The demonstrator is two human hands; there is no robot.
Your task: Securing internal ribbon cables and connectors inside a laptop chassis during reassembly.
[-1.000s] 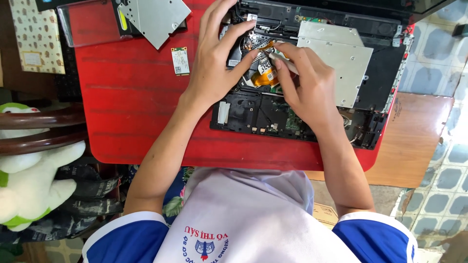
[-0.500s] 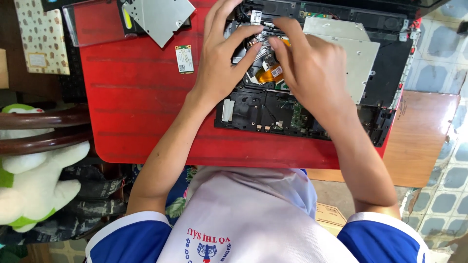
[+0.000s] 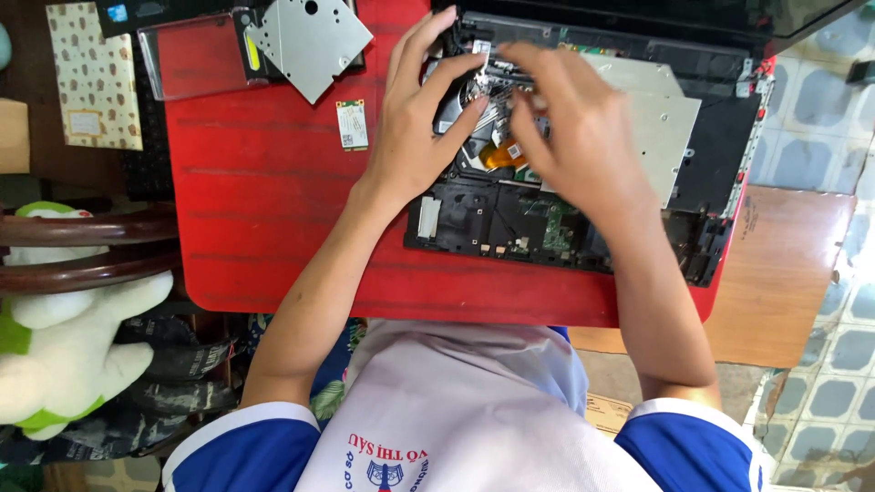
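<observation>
An opened black laptop base (image 3: 638,241) lies on a red table (image 3: 273,200), its circuit board, a silver metal plate (image 3: 656,128) and an orange flat cable (image 3: 499,155) exposed. My left hand (image 3: 421,118) rests on the left part of the open chassis, fingers spread over the fan area. My right hand (image 3: 583,137) is blurred, its fingertips pinching at a small metal part (image 3: 499,75) near the top of the board. Whether the part is lifted free I cannot tell.
A silver drive caddy (image 3: 310,41) and a small green wireless card (image 3: 351,125) lie on the table's left part. A patterned booklet (image 3: 94,77) is at far left. A plush toy (image 3: 64,364) sits on a wooden chair (image 3: 91,246). Tiled floor at right.
My right hand has shifted up and left towards the top of the board. The left hand stays on the chassis. The view has drifted slightly.
</observation>
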